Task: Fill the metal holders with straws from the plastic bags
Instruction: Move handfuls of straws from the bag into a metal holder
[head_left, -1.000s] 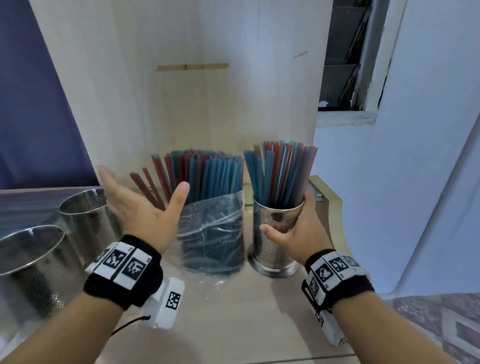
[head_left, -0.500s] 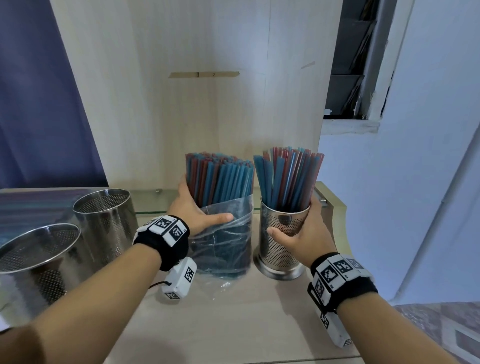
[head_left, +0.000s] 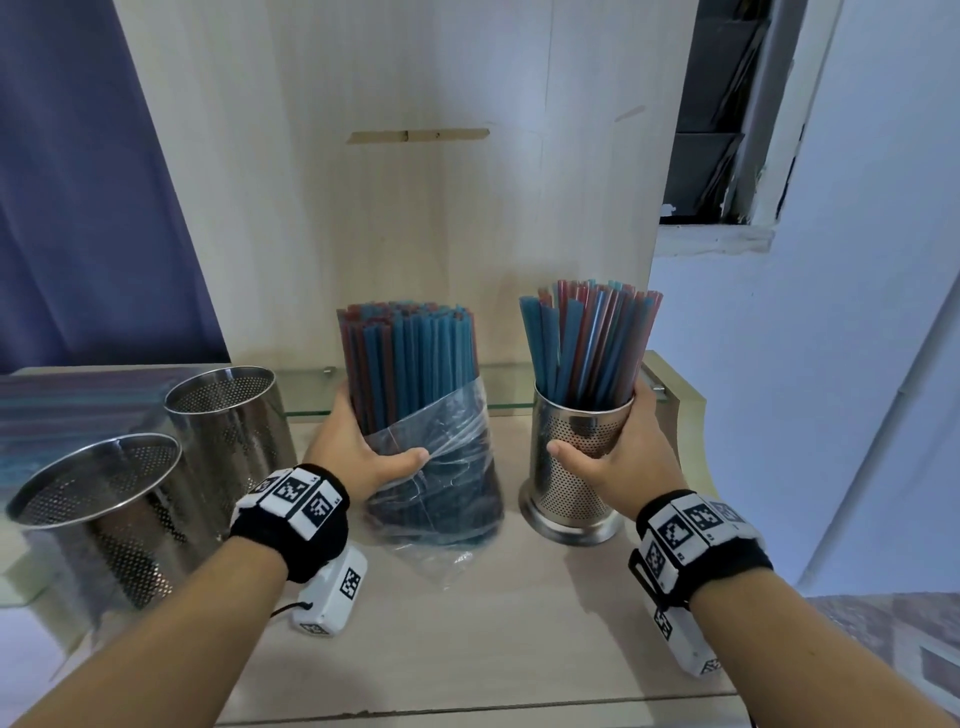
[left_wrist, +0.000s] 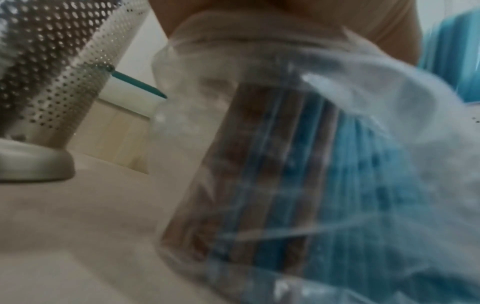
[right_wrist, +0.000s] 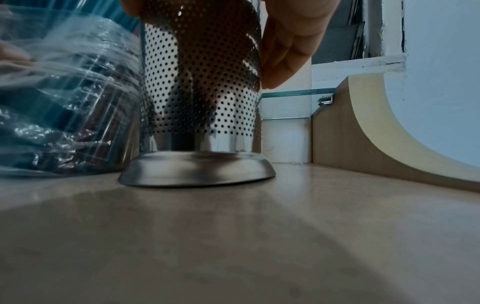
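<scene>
A clear plastic bag (head_left: 441, 483) full of blue and red straws (head_left: 410, 364) stands upright in the middle of the wooden desk. My left hand (head_left: 358, 457) grips the bag around its middle, thumb across the front. The left wrist view shows the bag (left_wrist: 298, 164) close up and blurred. To its right stands a perforated metal holder (head_left: 576, 467) filled with blue and red straws (head_left: 592, 343). My right hand (head_left: 618, 457) is curled round the holder near its rim. The right wrist view shows that holder (right_wrist: 202, 92) standing on its base, with my fingers (right_wrist: 285, 51) on its side.
Two empty perforated metal holders stand at the left: one (head_left: 223, 421) behind, one (head_left: 104, 514) nearer and larger. A glass shelf (head_left: 509, 384) runs behind the straws. A wooden back panel (head_left: 415, 208) rises behind the desk; its curved side (right_wrist: 376, 133) is at the right.
My left hand went from open in the air to the bag and now grips it, gathering the leaning straws upright. The right hand stayed on the filled holder. The head view came closer.
</scene>
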